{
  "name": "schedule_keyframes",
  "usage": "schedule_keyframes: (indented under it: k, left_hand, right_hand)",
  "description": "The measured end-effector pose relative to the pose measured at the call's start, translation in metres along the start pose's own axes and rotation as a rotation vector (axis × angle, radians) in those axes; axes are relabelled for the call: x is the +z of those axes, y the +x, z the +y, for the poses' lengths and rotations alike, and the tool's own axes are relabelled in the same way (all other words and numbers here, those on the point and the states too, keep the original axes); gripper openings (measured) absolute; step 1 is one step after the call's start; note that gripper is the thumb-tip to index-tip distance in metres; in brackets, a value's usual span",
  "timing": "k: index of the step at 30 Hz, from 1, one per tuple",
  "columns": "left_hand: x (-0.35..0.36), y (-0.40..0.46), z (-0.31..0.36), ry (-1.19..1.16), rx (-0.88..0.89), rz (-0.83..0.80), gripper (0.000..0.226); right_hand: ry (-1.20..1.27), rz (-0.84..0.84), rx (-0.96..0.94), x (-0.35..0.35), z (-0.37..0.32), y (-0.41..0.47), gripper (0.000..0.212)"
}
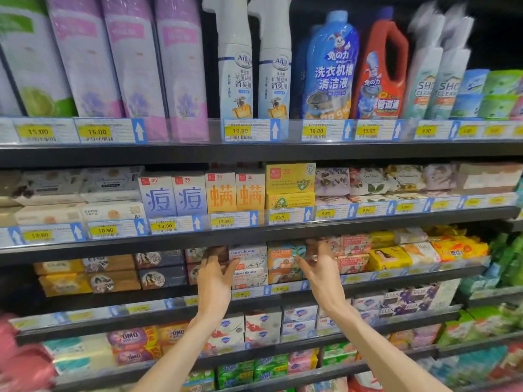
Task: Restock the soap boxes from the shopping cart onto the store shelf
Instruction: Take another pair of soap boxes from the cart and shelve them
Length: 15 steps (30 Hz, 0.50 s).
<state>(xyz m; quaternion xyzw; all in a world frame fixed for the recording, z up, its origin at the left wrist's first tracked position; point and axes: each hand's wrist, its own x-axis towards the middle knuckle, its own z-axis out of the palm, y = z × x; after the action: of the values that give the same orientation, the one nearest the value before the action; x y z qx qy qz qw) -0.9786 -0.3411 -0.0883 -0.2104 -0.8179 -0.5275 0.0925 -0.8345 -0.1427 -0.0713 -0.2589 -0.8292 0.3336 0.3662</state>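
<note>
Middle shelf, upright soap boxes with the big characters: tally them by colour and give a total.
Blue-character boxes: 2
Orange-character boxes: 2
Total: 4

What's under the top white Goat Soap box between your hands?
Under the top white Goat Soap box sits a second white Goat Soap box, resting on the shelf. The left hand covers their left edges; nothing behind the stack is visible.
</note>
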Motion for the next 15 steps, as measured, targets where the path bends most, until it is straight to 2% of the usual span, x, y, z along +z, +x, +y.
schedule_keyframes:
  k: [11,15]
  left_hand:
    - [0.005,-0.002,0.001,0.054,0.046,0.041,0.026]
    - [0.007,-0.003,-0.002,0.044,0.054,0.039,0.028]
  right_hand:
    - [0.052,0.062,-0.04,0.02,0.005,-0.002,0.026]
    - [-0.135,0.073,-0.165,0.025,-0.002,-0.01,0.031]
